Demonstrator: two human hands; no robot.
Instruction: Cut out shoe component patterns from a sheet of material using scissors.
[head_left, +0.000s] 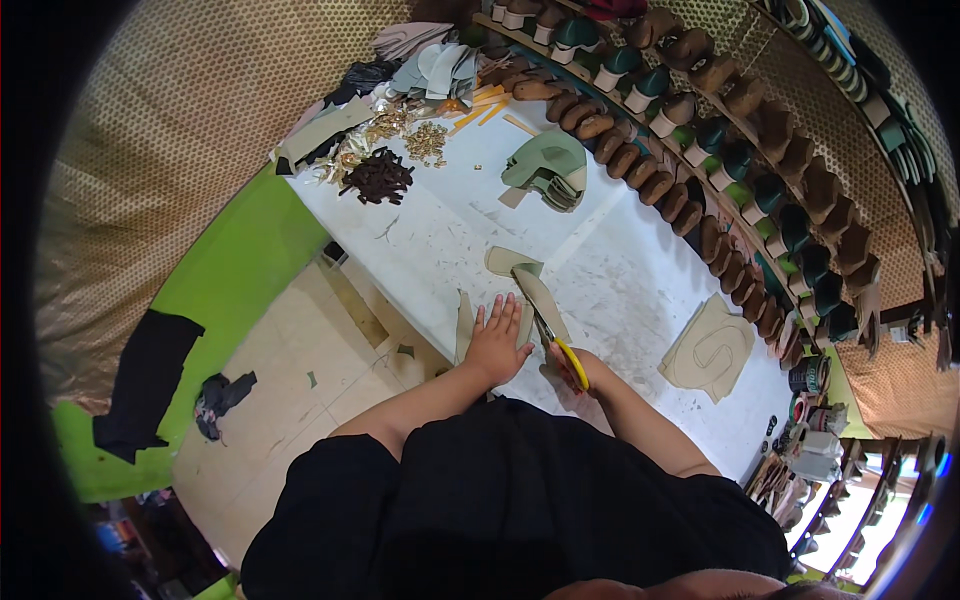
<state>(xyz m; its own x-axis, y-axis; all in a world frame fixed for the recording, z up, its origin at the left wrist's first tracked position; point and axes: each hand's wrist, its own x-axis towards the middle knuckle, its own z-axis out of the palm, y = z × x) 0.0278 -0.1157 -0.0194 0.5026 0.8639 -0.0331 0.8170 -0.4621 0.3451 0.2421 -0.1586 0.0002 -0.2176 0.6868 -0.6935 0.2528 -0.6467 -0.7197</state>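
My left hand (497, 345) lies flat with fingers spread on a piece of olive-beige sheet material (464, 322) near the front of the white table. In my right hand (592, 374) is a pair of scissors with yellow handles (571, 362). Their blades point away from me and meet the sheet just right of my left fingers; whether they are parted is hard to make out. A curled strip of the same material (541, 300) rises beyond the blades. Another flat offcut (503, 261) rests just past it.
Stacked green cut pieces (550, 170) lie farther back. Beside them are dark brown small parts (378, 176) and gold-coloured bits (426, 143). A marked beige sheet (708, 348) is at right. Shoe lasts (655, 187) line the far right edge. Scraps (224, 398) litter the floor at left.
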